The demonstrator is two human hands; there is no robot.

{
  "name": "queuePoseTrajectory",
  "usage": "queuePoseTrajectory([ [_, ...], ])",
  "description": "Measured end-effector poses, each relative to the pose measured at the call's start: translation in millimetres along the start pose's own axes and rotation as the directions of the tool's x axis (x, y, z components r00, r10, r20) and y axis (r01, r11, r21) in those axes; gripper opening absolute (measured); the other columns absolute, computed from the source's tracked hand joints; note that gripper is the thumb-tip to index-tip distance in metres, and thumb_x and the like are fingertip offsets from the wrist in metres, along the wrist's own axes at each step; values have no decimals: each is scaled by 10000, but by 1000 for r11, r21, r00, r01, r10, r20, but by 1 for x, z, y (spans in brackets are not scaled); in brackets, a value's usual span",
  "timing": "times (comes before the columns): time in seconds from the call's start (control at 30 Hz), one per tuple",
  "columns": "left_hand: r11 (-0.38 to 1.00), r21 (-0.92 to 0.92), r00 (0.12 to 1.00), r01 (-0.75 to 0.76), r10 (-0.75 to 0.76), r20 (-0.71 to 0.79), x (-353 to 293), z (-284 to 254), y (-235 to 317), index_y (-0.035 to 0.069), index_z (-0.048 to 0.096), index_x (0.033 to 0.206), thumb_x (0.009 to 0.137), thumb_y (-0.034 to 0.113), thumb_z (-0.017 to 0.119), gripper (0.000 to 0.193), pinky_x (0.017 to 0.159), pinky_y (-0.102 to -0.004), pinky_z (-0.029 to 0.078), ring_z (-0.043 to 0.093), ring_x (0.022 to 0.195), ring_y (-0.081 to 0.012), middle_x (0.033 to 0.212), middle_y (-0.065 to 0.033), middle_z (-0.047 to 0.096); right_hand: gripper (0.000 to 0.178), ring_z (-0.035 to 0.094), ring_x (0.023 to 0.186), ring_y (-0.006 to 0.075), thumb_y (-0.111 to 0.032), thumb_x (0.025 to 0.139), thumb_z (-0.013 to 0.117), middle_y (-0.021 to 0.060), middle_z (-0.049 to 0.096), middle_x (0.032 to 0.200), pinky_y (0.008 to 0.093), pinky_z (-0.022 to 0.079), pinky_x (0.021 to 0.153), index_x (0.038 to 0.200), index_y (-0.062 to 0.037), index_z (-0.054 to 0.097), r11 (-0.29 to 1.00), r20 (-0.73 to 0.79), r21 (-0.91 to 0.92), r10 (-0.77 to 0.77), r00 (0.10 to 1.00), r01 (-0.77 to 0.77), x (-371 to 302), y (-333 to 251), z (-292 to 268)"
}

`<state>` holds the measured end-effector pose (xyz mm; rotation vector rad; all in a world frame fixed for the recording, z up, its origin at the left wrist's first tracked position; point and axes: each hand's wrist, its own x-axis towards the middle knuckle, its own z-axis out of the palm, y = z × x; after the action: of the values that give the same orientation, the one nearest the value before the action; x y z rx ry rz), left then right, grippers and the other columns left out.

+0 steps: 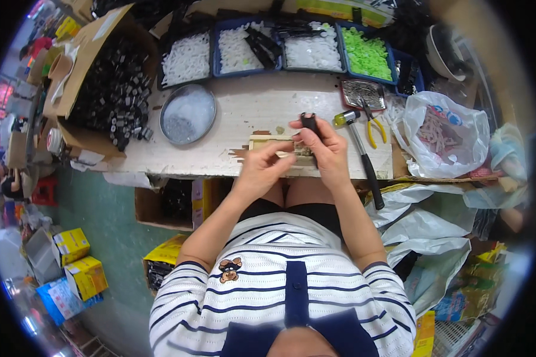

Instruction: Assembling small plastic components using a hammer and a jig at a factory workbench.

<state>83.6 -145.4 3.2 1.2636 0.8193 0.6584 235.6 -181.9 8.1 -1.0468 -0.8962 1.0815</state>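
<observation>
Near the table's front edge, my right hand [329, 152] grips a small dark oblong part [309, 124] between thumb and fingers, its kind unclear. My left hand [264, 169] is beside it on the left, thumb and fingertips pinched together. Whatever is between those fingertips is too small to make out. Under both hands lies a low wooden block or frame [262, 141], largely covered by them. A hammer [365, 159] with a yellow-and-silver head and black grip rests right of my right hand. Yellow-handled pliers [374, 129] lie just beyond it.
Blue trays of white parts [186, 59] and green parts [366, 55] line the table's back. A round metal dish [189, 114] and a carton of black pieces [116, 89] stand left. A red-rimmed tray of metal pins [363, 94] and a white plastic bag [446, 134] sit right.
</observation>
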Motion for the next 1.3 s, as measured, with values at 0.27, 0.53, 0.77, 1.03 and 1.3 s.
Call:
queuePoseTrajectory([
  [0.27, 995, 17, 897, -99, 97, -431, -17, -66, -24, 20, 630, 968, 835, 112, 608, 162, 497, -153, 361, 506, 596, -28, 833, -30, 651, 309, 523, 969, 196, -179, 779, 610, 38, 595, 1067, 418, 339, 865, 1078, -111, 569, 68, 427, -883, -296, 855, 464, 5, 38, 26],
  [0.53, 995, -35, 905, -91, 68, -420, -16, -69, -31, -4, 625, 925, 839, 108, 613, 142, 553, -173, 411, 503, 617, -35, 740, 7, 598, 601, 376, 1207, 226, -351, 795, 570, 73, 297, 1403, 510, 265, 983, 1272, -27, 400, -40, 456, -890, -43, 889, 455, -3, 60, 43],
  [0.77, 989, 109, 860, -104, 144, -489, -12, -84, -31, -2, 628, 912, 837, 98, 612, 126, 525, -182, 414, 499, 602, -35, 722, 5, 589, 671, 332, 1247, 232, -381, 795, 566, 95, 269, 1415, 559, 228, 989, 1310, -18, 336, -49, 515, -853, 79, 853, 520, 0, 46, 39],
  [1.03, 897, 442, 545, -27, 384, -745, -27, -190, -31, 21, 639, 930, 781, 79, 643, 160, 537, -189, 404, 486, 572, -51, 739, 9, 594, 611, 345, 1241, 236, -331, 809, 582, 84, 375, 1355, 526, 143, 1027, 1315, -70, 359, 102, 466, -880, -6, 885, 465, -4, 32, 37],
  [1.3, 459, 754, 501, 471, 564, -656, -6, -235, -36, 57, 613, 951, 714, 145, 668, 259, 729, -404, 452, 551, 863, -324, 955, -119, 541, 490, 381, 1222, 197, -260, 805, 589, 27, 415, 1337, 498, 155, 1036, 1239, -71, 464, 30, 539, -841, -46, 841, 541, -6, 47, 27],
])
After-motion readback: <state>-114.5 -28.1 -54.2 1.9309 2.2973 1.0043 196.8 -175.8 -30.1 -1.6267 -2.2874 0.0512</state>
